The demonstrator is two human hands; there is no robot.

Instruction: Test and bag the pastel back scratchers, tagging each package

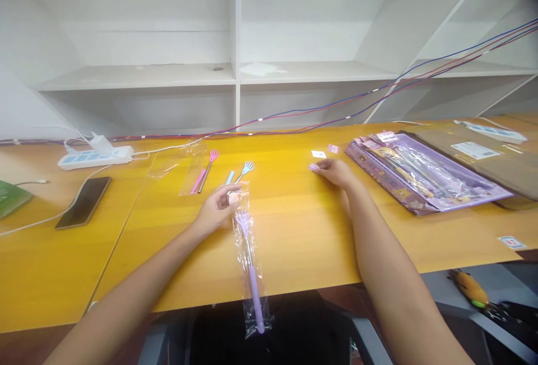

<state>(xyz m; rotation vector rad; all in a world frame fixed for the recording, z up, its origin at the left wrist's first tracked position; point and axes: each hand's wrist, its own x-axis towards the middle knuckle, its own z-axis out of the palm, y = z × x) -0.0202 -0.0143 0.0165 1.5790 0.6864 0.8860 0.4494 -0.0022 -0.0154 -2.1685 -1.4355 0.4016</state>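
holding bagged scratcher (255,295) past table edge (311,282), l hand (215,209), room to r

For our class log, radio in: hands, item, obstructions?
Left hand holding bagged purple back scratcher. Right hand on small card. Blue scratcher just beyond left fingers.

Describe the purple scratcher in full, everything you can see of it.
The purple scratcher has a small fingered head in light purple, a thin shiny rod that looks like metal, and a long, smooth purple handle, probably plastic. It lies inside a clear, crinkled bag, head toward the shelves, handle toward the person and past the table's near edge. The left hand grips the bag near its top; no finger touches the scratcher itself.
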